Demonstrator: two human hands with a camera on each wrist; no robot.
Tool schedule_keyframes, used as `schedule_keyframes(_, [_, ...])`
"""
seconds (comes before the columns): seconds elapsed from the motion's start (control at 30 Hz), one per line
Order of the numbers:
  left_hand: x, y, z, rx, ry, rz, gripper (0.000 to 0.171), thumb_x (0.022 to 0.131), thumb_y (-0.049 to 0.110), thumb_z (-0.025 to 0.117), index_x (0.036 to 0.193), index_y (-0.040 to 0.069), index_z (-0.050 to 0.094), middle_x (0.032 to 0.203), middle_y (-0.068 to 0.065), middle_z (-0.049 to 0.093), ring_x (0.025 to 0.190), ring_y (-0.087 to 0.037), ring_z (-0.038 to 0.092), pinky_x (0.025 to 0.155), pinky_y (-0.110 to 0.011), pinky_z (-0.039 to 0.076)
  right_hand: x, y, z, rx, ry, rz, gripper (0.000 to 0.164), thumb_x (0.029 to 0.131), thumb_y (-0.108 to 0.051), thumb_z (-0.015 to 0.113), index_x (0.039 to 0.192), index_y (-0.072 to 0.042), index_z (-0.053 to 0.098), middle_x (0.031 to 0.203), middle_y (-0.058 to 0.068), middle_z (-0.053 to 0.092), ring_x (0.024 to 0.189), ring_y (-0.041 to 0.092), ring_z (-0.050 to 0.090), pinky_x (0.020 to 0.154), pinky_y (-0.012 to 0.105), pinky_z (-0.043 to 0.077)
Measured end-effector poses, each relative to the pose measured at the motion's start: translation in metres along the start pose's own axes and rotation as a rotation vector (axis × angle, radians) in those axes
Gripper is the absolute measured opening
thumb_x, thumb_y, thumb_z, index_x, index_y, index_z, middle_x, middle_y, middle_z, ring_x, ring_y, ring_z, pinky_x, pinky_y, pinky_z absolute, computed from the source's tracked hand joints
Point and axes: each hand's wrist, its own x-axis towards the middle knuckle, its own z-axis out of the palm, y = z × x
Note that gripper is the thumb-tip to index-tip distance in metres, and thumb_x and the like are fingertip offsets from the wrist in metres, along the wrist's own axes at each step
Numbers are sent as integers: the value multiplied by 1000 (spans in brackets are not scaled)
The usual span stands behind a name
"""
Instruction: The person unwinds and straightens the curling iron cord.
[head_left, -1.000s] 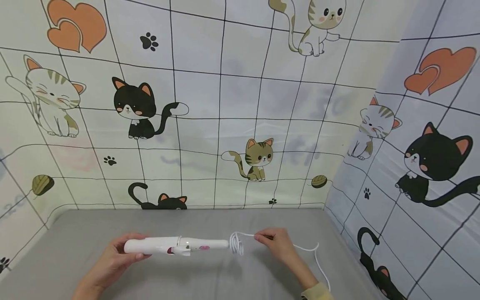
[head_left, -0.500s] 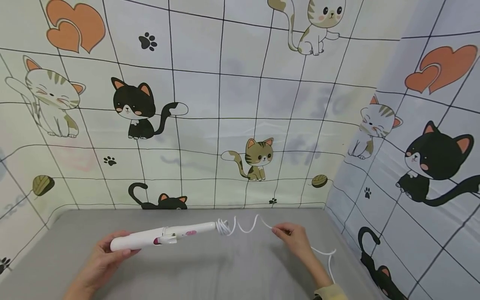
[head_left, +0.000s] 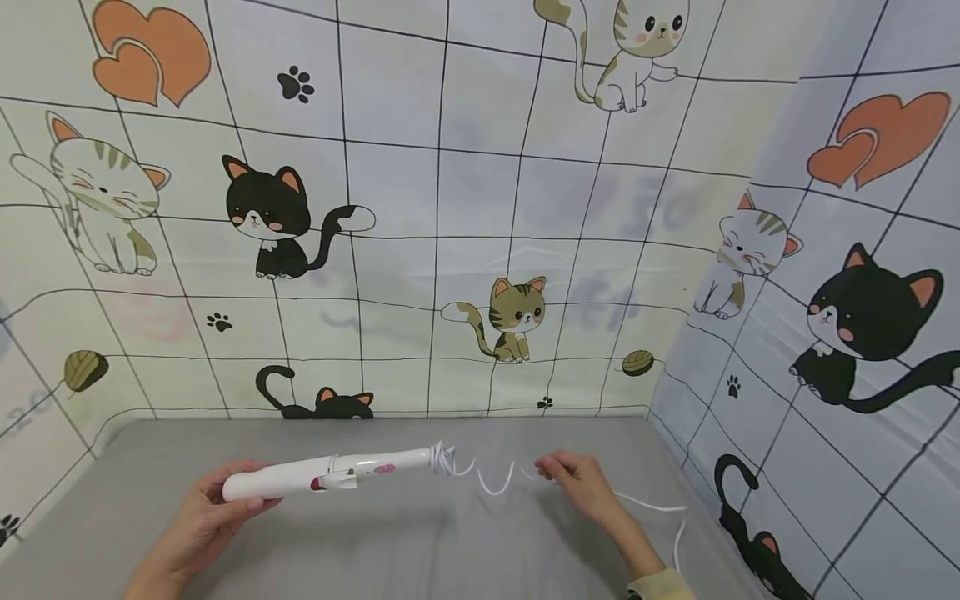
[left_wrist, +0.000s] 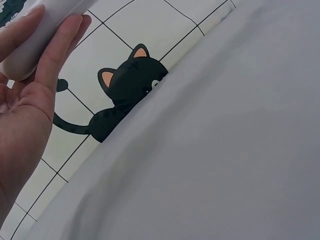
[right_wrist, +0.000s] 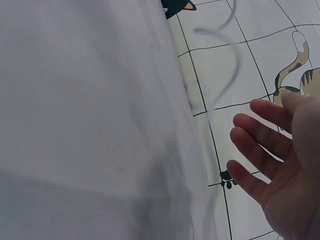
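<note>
A white curling iron (head_left: 288, 478) with pink marks and a small side lever is held above the grey surface. My left hand (head_left: 206, 521) grips its thick rounded end, thumb below and fingers behind; the left wrist view shows that hand (left_wrist: 32, 107) around the smooth white barrel (left_wrist: 37, 42). From the narrow end comes a white cord (head_left: 442, 460), partly bunched in loops, then hanging in loose waves towards the right. My right hand (head_left: 581, 483) hovers beside the cord. In the right wrist view its fingers are spread and loosely bent, apart from the blurred cord (right_wrist: 237, 65).
A grey cloth-covered surface (head_left: 360, 550) lies under both hands. White fabric walls (head_left: 397, 192) with grid lines and printed cats rise behind it and on both sides. The cord's far part (head_left: 678, 542) runs down past the right forearm.
My right hand pulled the cord rightward, stretching out its coils, then let it go. The cord's waves have dropped lower. The curling iron moved left and tilted up at its cord end.
</note>
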Motion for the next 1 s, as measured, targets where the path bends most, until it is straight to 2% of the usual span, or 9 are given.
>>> schedule_keyframes(0.17, [0,1,0,17,15,-4,61,89,-33,36,133,-1,65,131,-11,66,115,-21,64,101,-45,56,2,-5,3,-3,8,9,28,108,-20,55,113,-1,75,104,8,76,96,23,71,87,28,60])
schedule_keyframes(0.3, [1,3,3,35,33,-16,60,90,-32,38,132,1,65,130,-10,66,115,-20,65,100,-44,56,6,-10,7,10,-11,-9,27,105,-19,61,120,0,71,114,14,74,102,27,70,86,28,61])
schedule_keyframes(0.43, [1,6,4,48,39,-29,60,90,-31,39,132,2,66,130,-9,66,114,-19,65,101,-44,56,10,-15,17,3,-15,-26,26,100,-12,68,123,-1,70,117,14,73,104,25,69,87,31,61])
schedule_keyframes(0.6, [1,7,4,44,35,-44,60,90,-31,39,132,2,66,130,-8,67,114,-19,64,100,-43,56,15,-23,30,40,-57,-103,29,97,-7,70,124,3,68,118,20,70,106,33,68,91,44,61])
schedule_keyframes(0.77, [0,8,3,66,18,-51,61,90,-31,40,133,3,65,132,-8,66,115,-19,63,100,-44,57,18,-30,44,57,-129,-175,33,97,-8,71,128,1,67,122,22,69,110,35,66,95,52,59])
schedule_keyframes(1.0, [-2,10,4,119,40,-85,61,90,-30,43,132,7,67,132,-6,67,115,-18,64,99,-43,57,22,-41,62,-15,-205,-298,37,96,-10,71,132,-3,66,131,15,68,119,33,64,102,45,56])
